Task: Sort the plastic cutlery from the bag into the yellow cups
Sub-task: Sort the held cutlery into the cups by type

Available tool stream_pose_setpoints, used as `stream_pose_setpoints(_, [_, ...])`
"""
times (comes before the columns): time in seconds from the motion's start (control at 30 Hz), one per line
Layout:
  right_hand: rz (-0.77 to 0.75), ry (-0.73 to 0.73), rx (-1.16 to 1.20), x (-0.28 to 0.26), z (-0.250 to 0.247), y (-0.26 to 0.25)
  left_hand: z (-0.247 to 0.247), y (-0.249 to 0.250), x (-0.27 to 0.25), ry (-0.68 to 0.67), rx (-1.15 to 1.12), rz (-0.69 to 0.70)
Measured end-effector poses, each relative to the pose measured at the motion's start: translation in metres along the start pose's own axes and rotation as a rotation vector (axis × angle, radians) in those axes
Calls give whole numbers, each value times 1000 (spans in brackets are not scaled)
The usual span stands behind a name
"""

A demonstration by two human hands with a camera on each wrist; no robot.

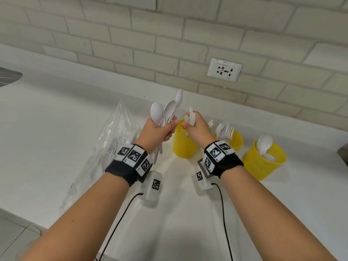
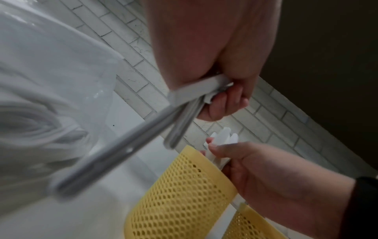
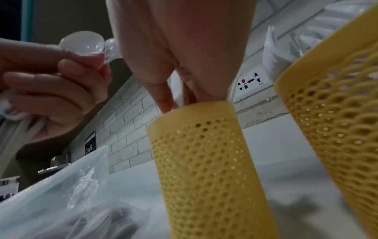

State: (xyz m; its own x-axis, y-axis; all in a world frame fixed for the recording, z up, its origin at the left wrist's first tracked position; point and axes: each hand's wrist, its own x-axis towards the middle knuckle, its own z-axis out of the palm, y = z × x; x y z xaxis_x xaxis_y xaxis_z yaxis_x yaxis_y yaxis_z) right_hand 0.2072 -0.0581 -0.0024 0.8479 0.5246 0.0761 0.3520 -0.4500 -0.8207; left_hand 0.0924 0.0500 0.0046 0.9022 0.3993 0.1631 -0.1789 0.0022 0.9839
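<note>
I see bare forearms, each wrist in a black band (image 1: pixel 120 171) carrying white blocks with black square markers (image 1: pixel 216 152); a black cable (image 1: pixel 120 219) trails from each.

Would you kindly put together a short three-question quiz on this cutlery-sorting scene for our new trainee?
1. True or false: the left hand grips a bunch of white spoons.
2. How many yellow mesh cups stand on the counter?
3. The right hand holds white cutlery over which cup: A) left cup, B) middle cup, C) right cup?

Key: 1 true; 2 three; 3 A.
</note>
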Motion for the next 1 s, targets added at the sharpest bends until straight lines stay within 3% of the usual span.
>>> stream_pose_setpoints(0.23, [3,-47,-68,-4,-10,-2,9,4,0,-33,-13,17])
stream_pose_setpoints(0.4, [-187,265,348,-14,-25,-20,17,3,2,-71,-7,3])
stream_pose_setpoints(0.47, [-173,150,549,-21,-32,-31,23,4,2,-78,7,-6])
stream_pose_setpoints(0.53, [-113,-37,581,-30,-33,-39,30,5,3,-84,34,-3])
stream_pose_setpoints(0.6, [-73,-96,552,-38,-31,-40,38,7,3,-98,61,0])
stream_pose_setpoints(0.8, [-122,116,764,-43,-62,-34,51,4,0,-219,25,-42])
stream_pose_setpoints(0.93, [-185,296,1042,-45,-93,-41,56,-2,2,-183,116,-75])
stream_pose_setpoints(1.0, [-170,303,807,-49,-104,-38,64,-1,3,-198,160,-92])
